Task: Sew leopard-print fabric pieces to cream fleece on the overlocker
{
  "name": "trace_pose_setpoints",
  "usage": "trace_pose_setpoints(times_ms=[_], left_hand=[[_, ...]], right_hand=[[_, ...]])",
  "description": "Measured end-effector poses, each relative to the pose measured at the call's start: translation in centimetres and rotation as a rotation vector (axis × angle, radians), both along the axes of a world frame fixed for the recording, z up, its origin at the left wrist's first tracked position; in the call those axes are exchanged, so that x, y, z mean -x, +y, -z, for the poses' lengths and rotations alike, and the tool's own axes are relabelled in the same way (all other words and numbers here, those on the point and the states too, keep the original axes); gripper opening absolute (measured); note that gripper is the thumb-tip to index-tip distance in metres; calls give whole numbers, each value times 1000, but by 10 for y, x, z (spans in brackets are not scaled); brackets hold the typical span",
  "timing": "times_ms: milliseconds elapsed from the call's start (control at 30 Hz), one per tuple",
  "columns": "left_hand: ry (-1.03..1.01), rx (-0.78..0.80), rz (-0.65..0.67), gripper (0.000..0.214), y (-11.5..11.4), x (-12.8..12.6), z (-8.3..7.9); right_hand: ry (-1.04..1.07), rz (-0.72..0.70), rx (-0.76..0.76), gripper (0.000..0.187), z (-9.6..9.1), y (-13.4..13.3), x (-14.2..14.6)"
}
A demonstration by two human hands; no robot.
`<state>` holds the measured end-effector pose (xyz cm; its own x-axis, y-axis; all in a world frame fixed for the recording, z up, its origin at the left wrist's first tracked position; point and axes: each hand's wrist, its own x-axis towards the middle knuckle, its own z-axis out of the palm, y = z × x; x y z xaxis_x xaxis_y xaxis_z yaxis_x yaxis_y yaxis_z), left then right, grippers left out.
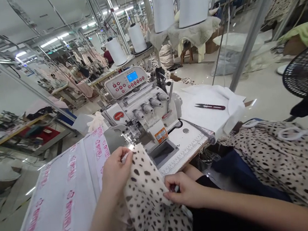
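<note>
The left hand (115, 170) and right hand (186, 190) are pinching the spotted cloth (147, 190), its top already by the sewing machine (132, 105), its side seemingly still needing stitches.

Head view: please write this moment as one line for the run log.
left hand: pinching spotted fabric near sewing machine | right hand: pinching fabric's side edge | snips: lying on white sheet

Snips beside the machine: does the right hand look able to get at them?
Probably yes, after letting go: the right hand pinches the fabric, but the snips lie uncovered, with nothing visible on top.
</note>
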<state>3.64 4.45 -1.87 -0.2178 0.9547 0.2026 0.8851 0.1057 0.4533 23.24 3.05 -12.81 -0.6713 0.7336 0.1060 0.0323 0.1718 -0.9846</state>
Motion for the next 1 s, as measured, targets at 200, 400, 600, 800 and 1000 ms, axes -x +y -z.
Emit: trace_pose_setpoints(times_ms=[200, 400, 600, 800, 1000], left_hand=[[379, -265, 260, 27, -6, -7, 7], [688, -348, 318, 36, -19, -24, 26], [635, -341, 251, 48, -21, -34, 37], [612, -328, 215, 49, -12, -35, 33], [625, -330, 196, 51, -6, -37, 33]], right_hand=[[-2, -10, -11, 16, -2, 0, -1], [17, -6, 2, 16, -3, -1, -1], [-13, 4, -26, 17, -4, 2, -1], [-18, 7, 10, 18, -10, 10, -2], [-192, 1, -65, 15, -29, 22, -4]])
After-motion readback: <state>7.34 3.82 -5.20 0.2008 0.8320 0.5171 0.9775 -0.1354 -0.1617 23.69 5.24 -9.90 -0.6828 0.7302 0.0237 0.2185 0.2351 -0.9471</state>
